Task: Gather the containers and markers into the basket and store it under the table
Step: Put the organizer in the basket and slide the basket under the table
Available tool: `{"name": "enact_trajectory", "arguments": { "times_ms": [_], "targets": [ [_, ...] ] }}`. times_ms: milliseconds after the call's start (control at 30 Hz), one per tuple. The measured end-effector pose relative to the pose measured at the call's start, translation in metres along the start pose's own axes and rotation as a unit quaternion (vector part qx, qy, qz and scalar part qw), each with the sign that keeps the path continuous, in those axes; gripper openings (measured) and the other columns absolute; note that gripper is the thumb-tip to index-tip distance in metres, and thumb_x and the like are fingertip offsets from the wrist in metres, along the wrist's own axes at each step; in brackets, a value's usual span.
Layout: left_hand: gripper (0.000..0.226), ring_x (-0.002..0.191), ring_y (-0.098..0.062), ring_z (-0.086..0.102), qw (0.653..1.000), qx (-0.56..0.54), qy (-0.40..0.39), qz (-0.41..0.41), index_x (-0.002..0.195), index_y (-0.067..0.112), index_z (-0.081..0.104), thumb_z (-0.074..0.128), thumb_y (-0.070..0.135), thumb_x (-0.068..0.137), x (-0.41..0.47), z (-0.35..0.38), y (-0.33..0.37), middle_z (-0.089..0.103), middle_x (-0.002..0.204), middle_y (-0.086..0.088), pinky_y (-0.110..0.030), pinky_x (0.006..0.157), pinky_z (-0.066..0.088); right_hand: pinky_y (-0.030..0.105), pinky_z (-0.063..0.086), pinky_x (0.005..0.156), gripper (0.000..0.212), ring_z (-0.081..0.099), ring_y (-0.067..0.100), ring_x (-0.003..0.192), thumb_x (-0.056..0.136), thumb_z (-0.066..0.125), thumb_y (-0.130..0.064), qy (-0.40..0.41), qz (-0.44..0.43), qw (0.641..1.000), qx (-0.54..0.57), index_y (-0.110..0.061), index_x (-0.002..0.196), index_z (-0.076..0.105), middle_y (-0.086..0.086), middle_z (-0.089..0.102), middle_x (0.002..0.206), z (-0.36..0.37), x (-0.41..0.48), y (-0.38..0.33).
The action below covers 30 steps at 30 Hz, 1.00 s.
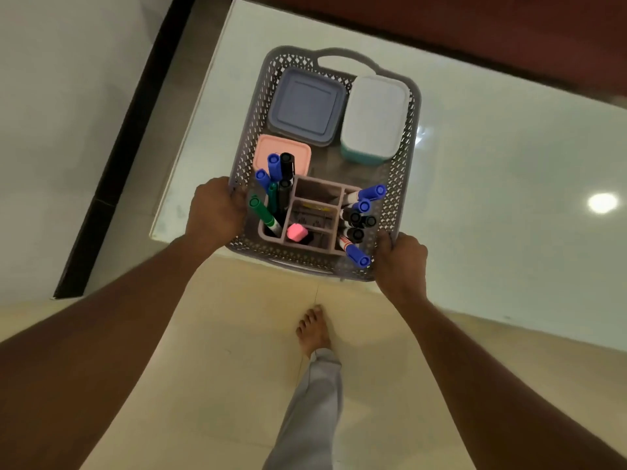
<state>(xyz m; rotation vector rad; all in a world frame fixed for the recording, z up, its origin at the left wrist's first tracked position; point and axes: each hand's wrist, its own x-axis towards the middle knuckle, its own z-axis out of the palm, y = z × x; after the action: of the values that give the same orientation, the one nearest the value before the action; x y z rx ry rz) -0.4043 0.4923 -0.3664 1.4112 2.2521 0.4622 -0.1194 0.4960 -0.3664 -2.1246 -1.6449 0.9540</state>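
Note:
A grey perforated basket (403, 171) hangs over the near corner of the glossy white table (492, 184). Inside lie a blue-grey lidded container (305, 106), a white-lidded teal container (375, 117) and a pink-lidded container (271, 154). A pink divided organizer (317, 195) at the near end holds several markers: blue, black and green ones on the left (271, 195), blue and black ones on the right (359, 218), plus a pink eraser (297, 232). My left hand (215, 212) grips the basket's near-left rim. My right hand (402, 261) grips its near-right corner.
A beige tiled floor (237, 334) lies below, with my bare foot (314, 329) and grey trouser leg near the table edge. A dark baseboard (112, 174) runs along the left wall. A dark red surface (475, 32) sits behind the table.

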Motion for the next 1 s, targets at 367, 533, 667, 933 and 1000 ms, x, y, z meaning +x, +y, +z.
{"name": "enact_trajectory", "arguments": {
  "times_ms": [367,533,667,933,1000],
  "targets": [
    [0.026,0.064,-0.029,0.051,1.0,0.014,0.008,0.023,0.075,0.001,0.056,0.051,0.018,0.094,-0.206,-0.022,-0.079,0.06,0.073,-0.016,-0.034,0.061,0.038,0.024,0.036,0.041,0.048,0.056,0.016,0.048,0.102,0.04,-0.034,-0.008,-0.064,0.998,0.01,-0.009,0.066,0.056,-0.001,0.059,0.057,0.015,-0.204,0.068],
    [0.044,0.058,-0.028,0.05,0.999,-0.028,-0.001,0.036,0.072,0.002,0.055,0.037,0.038,0.088,-0.309,-0.004,-0.132,0.055,0.066,-0.01,-0.033,0.057,0.036,0.013,0.036,0.037,0.047,0.054,0.007,0.043,0.1,0.043,-0.039,-0.034,-0.019,0.998,0.049,-0.019,0.058,0.051,-0.008,0.056,0.05,0.042,-0.303,0.12],
    [0.032,0.055,-0.022,0.043,0.998,-0.039,-0.023,0.034,0.069,0.012,0.048,0.035,0.035,0.086,-0.371,0.015,-0.17,0.051,0.063,-0.004,-0.028,0.05,0.024,0.012,0.036,0.038,0.047,0.053,-0.001,0.045,0.1,0.046,-0.032,-0.027,0.022,0.999,0.041,-0.018,0.055,0.048,-0.007,0.052,0.046,0.071,-0.368,0.159],
    [0.028,0.05,-0.018,0.049,0.997,-0.043,-0.068,0.013,0.067,0.018,0.049,0.037,0.035,0.085,-0.4,0.071,-0.238,0.056,0.059,0.001,-0.023,0.047,0.028,0.014,0.039,0.037,0.046,0.055,0.002,0.042,0.099,0.047,-0.031,-0.052,0.095,0.991,0.077,-0.018,0.055,0.051,-0.016,0.063,0.052,0.141,-0.411,0.219],
    [0.027,0.049,-0.006,0.045,0.997,-0.038,-0.072,0.013,0.066,0.021,0.047,0.037,0.036,0.086,-0.389,0.094,-0.246,0.049,0.056,0.009,-0.02,0.046,0.026,0.012,0.038,0.037,0.045,0.055,0.0,0.042,0.099,0.047,-0.03,-0.053,0.103,0.991,0.074,-0.019,0.055,0.052,-0.011,0.06,0.045,0.156,-0.397,0.231]
  ]
}}
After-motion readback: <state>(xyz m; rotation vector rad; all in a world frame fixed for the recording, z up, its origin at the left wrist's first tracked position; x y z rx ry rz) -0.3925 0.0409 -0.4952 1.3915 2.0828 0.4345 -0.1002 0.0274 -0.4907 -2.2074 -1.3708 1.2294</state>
